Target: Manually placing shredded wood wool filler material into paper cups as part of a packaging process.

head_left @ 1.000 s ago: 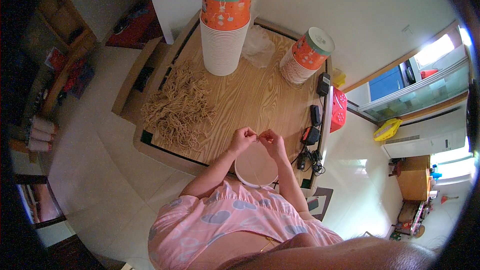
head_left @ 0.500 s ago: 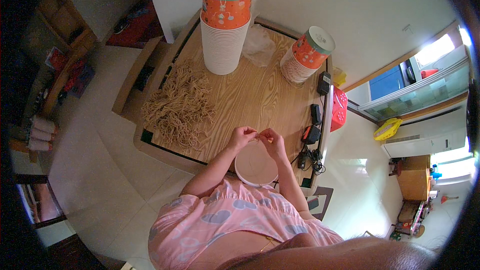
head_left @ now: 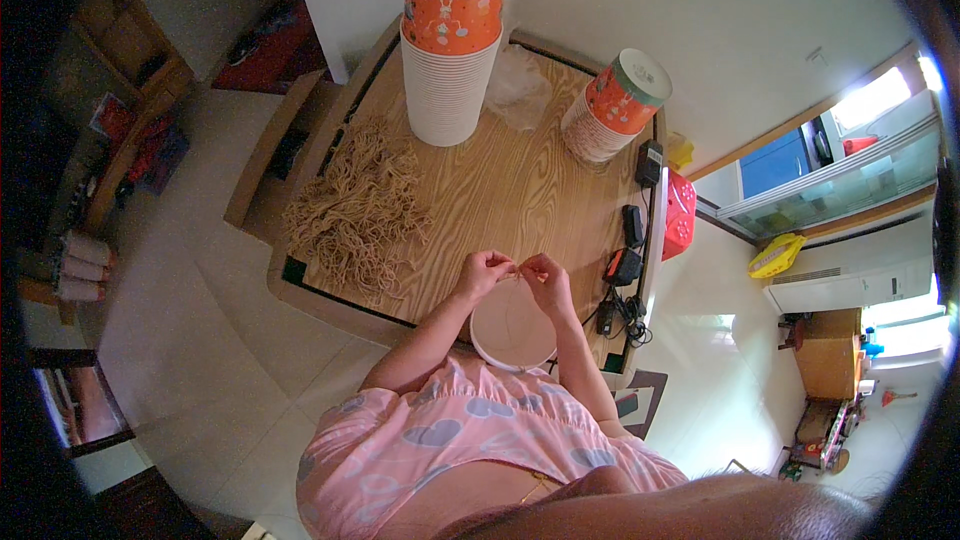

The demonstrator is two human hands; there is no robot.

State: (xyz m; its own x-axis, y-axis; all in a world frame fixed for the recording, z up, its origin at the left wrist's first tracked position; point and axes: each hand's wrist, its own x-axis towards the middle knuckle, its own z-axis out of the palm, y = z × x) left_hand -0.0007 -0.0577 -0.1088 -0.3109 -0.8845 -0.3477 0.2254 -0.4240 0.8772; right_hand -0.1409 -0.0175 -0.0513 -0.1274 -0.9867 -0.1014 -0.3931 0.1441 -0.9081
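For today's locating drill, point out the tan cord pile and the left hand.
Tan cord pile (head_left: 362, 215), head view: middle of the tangled strands.
Left hand (head_left: 484, 274), head view: back of the hand.

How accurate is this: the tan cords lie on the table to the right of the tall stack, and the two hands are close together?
One slip: the tan cords lie on the table to the left of the tall stack, as the head view shows. The left hand and right hand are indeed close together.
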